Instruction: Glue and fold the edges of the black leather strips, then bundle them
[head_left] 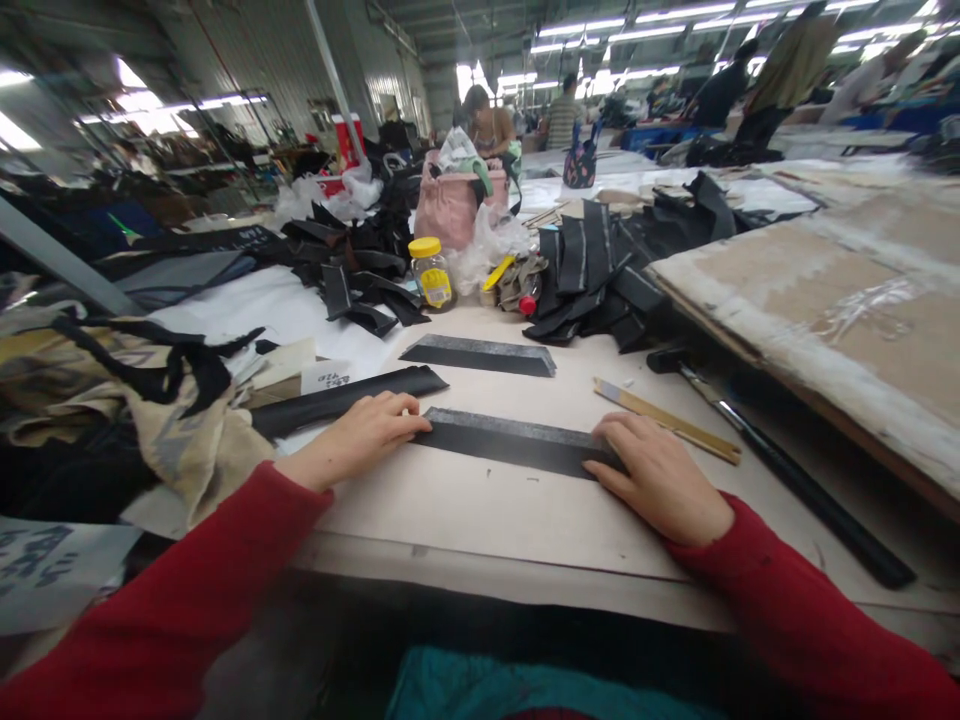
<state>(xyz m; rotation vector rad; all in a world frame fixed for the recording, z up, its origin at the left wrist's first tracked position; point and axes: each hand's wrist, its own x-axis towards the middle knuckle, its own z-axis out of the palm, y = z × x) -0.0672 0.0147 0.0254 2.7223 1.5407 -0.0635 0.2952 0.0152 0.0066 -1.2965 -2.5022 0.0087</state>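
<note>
A flat black strip [510,443] with a greyish band along its far edge lies on the pale worktable [480,510]. At its left end, my left hand [367,430] is closed, thumb and forefinger pinching the tip. My right hand [652,465] grips the other end, fingers over the top and thumb at the near edge. Just beyond lies a second black strip [480,355] of similar shape. A longer black piece [349,398] rests beside my left hand. Past my right hand is a flat wooden-coloured brush or stick [667,420].
A black-handled hammer-like tool [795,470] lies right, beside a raised board [832,270]. Behind are a yellow-lidded jar [431,275], piled black strips [600,265] and a pink bag [454,205]. Cloth scraps [180,400] heap at left. Other people work farther back.
</note>
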